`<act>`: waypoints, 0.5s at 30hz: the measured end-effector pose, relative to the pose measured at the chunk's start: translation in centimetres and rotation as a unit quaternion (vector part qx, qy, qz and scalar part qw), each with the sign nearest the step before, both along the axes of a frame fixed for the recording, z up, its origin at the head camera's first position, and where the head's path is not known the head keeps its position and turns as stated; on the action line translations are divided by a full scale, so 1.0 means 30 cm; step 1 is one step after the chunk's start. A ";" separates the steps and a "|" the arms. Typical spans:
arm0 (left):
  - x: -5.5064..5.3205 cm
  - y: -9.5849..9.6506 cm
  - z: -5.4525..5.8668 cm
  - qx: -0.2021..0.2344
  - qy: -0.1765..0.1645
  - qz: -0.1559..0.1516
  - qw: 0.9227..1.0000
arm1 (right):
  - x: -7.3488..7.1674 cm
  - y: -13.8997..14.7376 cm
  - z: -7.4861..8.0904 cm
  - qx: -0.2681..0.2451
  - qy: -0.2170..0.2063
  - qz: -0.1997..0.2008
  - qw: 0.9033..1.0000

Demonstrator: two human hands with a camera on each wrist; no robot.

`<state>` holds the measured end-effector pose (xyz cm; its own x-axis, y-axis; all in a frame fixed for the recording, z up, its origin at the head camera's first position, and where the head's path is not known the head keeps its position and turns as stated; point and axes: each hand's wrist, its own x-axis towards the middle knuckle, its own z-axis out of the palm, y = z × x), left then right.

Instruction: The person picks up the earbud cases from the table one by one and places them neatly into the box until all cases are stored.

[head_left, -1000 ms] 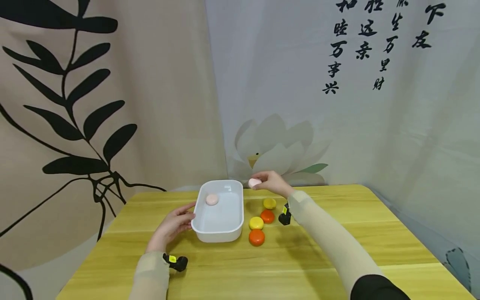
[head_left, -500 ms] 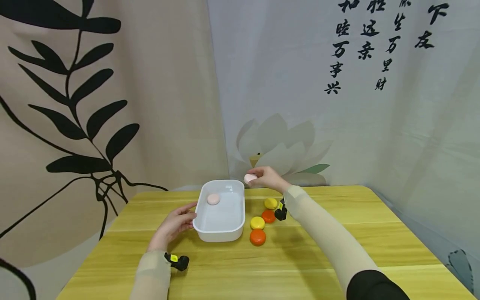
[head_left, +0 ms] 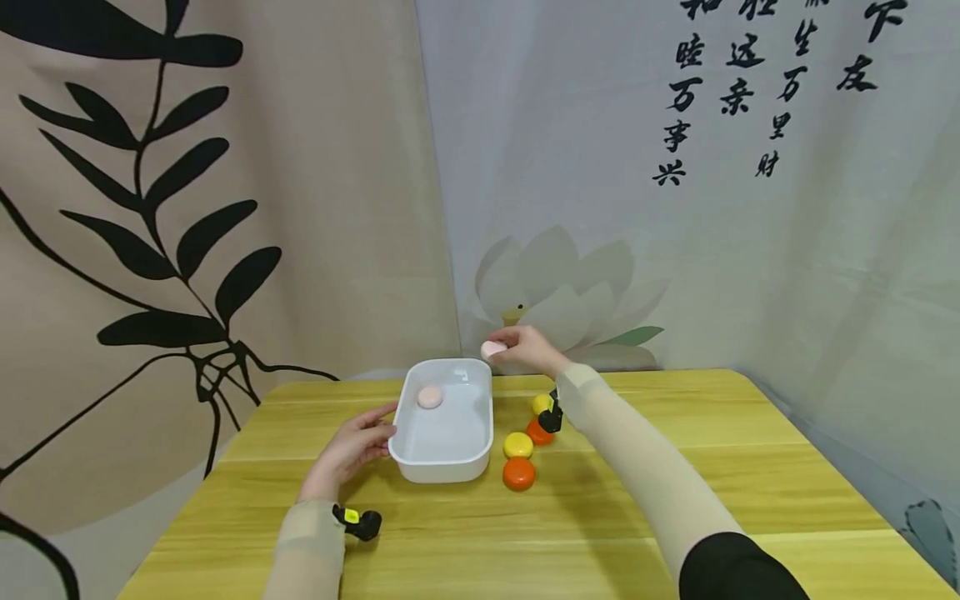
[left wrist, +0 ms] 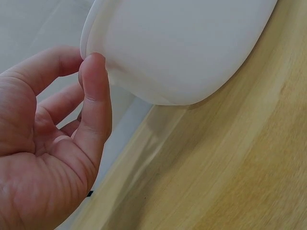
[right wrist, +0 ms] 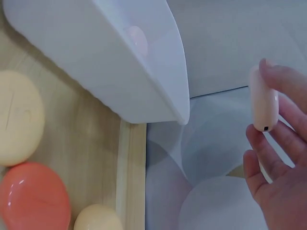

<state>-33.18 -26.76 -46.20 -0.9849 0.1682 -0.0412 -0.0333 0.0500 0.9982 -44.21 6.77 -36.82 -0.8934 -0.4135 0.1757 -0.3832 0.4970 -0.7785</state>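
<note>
A white rectangular tub stands on the table, with one pale pink disc lying inside near its left wall. My left hand pinches the tub's left rim, thumb on the near side and forefinger behind. Above and behind the tub's far right corner, my right hand holds a second pale pink disc between thumb and fingers. That disc is thick, with rounded edges and a small dark square slot on its edge. It is apart from the tub.
Right of the tub lie orange discs and yellow discs in a slanting row; the right wrist camera partly covers the far ones. Behind the wooden table hangs a printed curtain.
My right hand has moved left and slightly up with the pink disc, closer to the tub. The left hand keeps its place at the rim. The head view has shifted slightly.
</note>
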 end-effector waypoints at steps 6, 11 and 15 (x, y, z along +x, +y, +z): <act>0.003 0.002 -0.003 0.000 0.000 0.003 1.000 | -0.029 -0.025 0.003 -0.007 0.004 0.011 1.000; 0.002 0.001 -0.004 0.000 0.000 0.002 1.000 | -0.032 -0.052 0.014 -0.011 0.010 0.021 1.000; 0.004 0.003 0.000 -0.002 0.003 0.005 1.000 | -0.028 -0.075 0.025 -0.017 0.008 0.023 1.000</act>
